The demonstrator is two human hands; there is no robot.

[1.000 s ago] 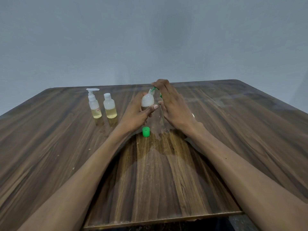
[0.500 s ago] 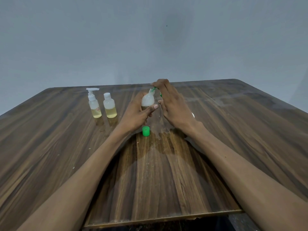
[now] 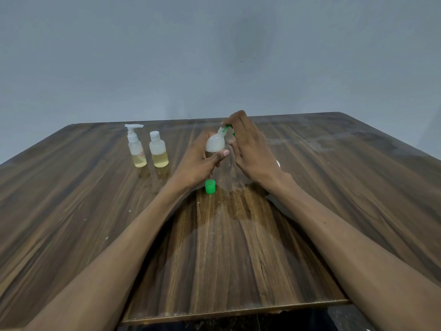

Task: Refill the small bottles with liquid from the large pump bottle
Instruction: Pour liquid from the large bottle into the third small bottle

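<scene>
My left hand [image 3: 198, 163] grips a small translucent bottle [image 3: 214, 144], tilted with its open neck up against a green pump nozzle [image 3: 226, 127]. Over that pump head curls my right hand [image 3: 250, 151], which hides most of the large pump bottle; only a faint clear body [image 3: 226, 173] shows between my hands. A green cap [image 3: 210, 186] stands loose on the wooden table [image 3: 71, 199] just below my left hand. At the back left stand a small pump bottle [image 3: 135, 146] and a small capped bottle [image 3: 158, 150], each partly filled with yellowish liquid.
A wet-looking dark patch [image 3: 238, 204] spreads on the table in front of my hands. The table's near edge [image 3: 238, 309] is close to my body. A plain grey wall rises behind the table.
</scene>
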